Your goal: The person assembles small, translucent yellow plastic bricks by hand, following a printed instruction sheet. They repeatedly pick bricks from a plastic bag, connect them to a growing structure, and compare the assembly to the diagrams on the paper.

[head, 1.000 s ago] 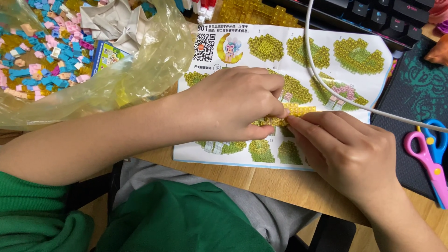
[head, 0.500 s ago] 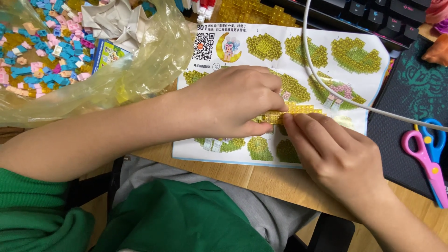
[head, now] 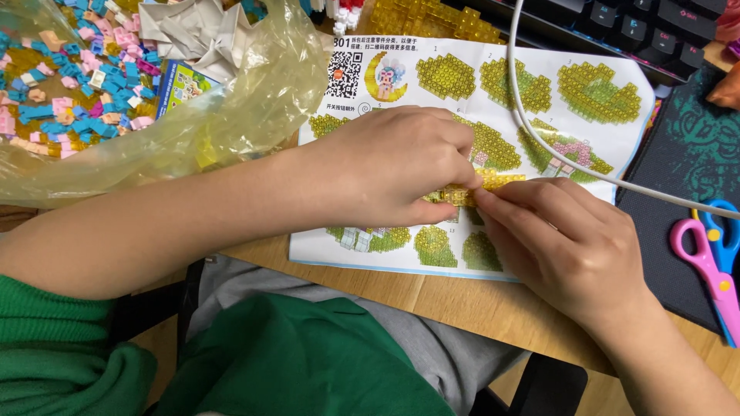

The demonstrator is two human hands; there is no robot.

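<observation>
Pinching from both sides, the person's left hand (head: 401,166) and right hand (head: 574,246) meet over a small yellow brick piece (head: 478,187) made of clear yellow blocks. The piece lies between the two grips, just above the instruction sheet (head: 617,92) spread on the wooden table (head: 462,300). The left hand's thumb and fingers are closed on the piece's left end, covering most of it. The right hand's fingertips (head: 493,202) press against its right end and lower edge, closed on it too. Only a short strip of yellow shows between the hands.

A white cable (head: 524,115) curves across the sheet's right half. Left of the hands sits a crumpled clear plastic bag (head: 231,115), with loose pink and blue bricks (head: 69,100) behind it. At the right edge, pink and blue scissors (head: 713,262) rest on a dark mat (head: 694,154). A dark keyboard (head: 632,31) lies beyond the sheet.
</observation>
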